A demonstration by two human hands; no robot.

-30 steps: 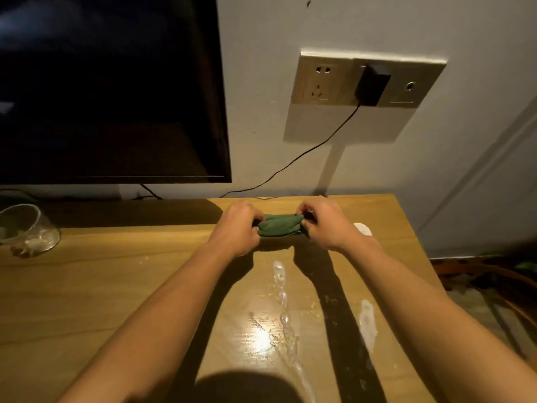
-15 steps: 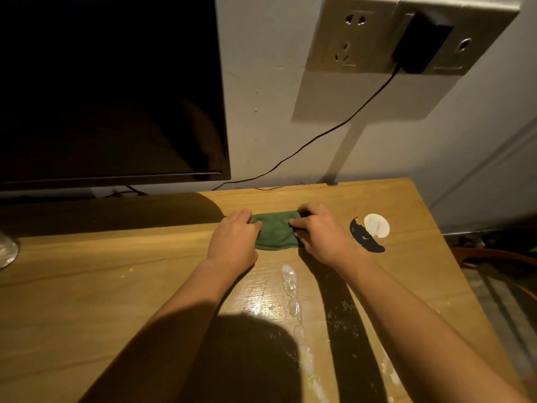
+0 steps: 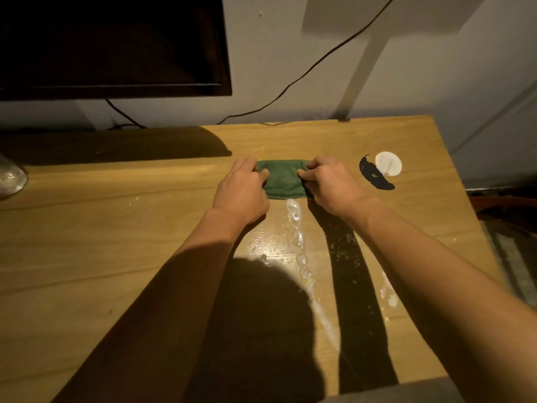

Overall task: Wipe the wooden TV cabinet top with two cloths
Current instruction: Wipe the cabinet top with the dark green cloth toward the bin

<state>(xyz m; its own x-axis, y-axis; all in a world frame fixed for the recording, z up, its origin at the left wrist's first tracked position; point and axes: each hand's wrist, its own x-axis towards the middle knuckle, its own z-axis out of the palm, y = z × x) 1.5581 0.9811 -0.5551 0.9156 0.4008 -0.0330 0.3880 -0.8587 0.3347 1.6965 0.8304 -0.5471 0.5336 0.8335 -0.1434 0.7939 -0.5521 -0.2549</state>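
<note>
Green cloth pinched flat at the far end of the spill

Green cloth [image 3: 283, 181] lies folded on the wooden cabinet top [image 3: 87, 242], near the back, just in front of the wall. Left hand [image 3: 242, 190] grasps its left edge, thumb and fingers pinched on the fabric. Right hand [image 3: 331, 186] grasps the right edge the same way. Only one cloth in sight; no second cloth anywhere in view.

White wet streak [image 3: 302, 257] starts right at the near edge of the cloth and runs toward the body, with small crumbs and a smaller smear [image 3: 388, 292] off to the right.

Probably about to pull the cloth back along the streak. To do it well: press down flat with both hands, keep the cloth stretched wide, drag slow and straight toward the body so the wet stuff gets pushed along and not left behind. Then go over the smear on the right too. Best to stay clear of the white round sticker [image 3: 388, 163] and the dark mark [image 3: 374, 177] beside it.

Both arms reach out long and almost straight, bare to past the elbow. Wrists sit low, close to the wood. Knuckles point up, hands close together with the cloth between them. Glass thing [image 3: 11, 177] sits far off at the left edge, well apart from the hands
</note>
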